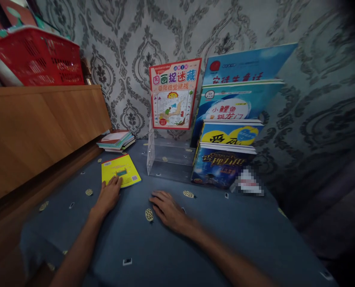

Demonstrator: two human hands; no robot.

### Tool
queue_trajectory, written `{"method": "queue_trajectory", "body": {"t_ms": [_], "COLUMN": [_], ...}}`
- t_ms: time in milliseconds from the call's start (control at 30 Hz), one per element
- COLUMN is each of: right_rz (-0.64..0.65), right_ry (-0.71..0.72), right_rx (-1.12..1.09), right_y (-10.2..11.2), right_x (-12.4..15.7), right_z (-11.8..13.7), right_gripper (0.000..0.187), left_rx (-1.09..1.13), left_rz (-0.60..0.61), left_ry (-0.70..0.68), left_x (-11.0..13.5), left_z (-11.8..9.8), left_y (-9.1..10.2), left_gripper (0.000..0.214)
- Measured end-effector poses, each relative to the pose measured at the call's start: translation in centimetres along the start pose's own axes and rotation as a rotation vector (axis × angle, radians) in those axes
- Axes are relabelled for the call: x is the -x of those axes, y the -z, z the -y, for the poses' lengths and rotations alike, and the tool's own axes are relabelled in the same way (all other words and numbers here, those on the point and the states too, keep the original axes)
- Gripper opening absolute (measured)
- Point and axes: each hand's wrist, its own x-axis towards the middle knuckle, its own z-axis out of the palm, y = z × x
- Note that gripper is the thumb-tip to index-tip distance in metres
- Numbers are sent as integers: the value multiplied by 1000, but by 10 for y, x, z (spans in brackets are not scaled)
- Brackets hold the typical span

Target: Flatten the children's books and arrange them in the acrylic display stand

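Observation:
My left hand (110, 193) rests with its fingers on the lower edge of a yellow book (126, 165), which lies flat on the cloth. Its fingers are stretched out, not wrapped round the book. To the right, my right hand (165, 207) lies on the dark blue tablecloth (153, 255) with loosely bent, parted fingers and nothing in it. Beyond the hands stands a clear tiered book rack (171, 167). A red-bordered picture book (176, 95) leans upright in its back tier on the left.
On the rack's right side stand several books, including a dark blue one (216, 167) in front. A small stack of books (117, 140) lies at the back left. Left of the table is a wooden cabinet (46, 123) bearing a red basket (36, 56). Patterned wallpaper covers the wall behind.

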Motion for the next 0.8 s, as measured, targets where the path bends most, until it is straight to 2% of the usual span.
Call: {"method": "queue_trajectory", "body": {"t_ms": [367, 500, 600, 700, 800], "right_rz": [23, 32, -5, -41, -52], "right_ry": [-15, -28, -39, -56, -75], "right_rx": [-5, -47, -90, -138, -156], "right_y": [0, -1, -3, -4, -4], "right_x": [0, -2, -2, -3, -3], "right_z": [0, -1, -3, -7, -9], "right_gripper": [28, 29, 29, 29, 29], "left_rx": [-7, -4, 91, 267, 348], "left_rz": [46, -15, -36, -19, -31], "left_ry": [-34, -122, -217, -262, -171], "left_x": [16, 30, 35, 24, -5], "left_z": [-9, -21, -24, -16, -2], "left_y": [14, 20, 22, 22, 23], "left_gripper": [59, 47, 42, 47, 49]}}
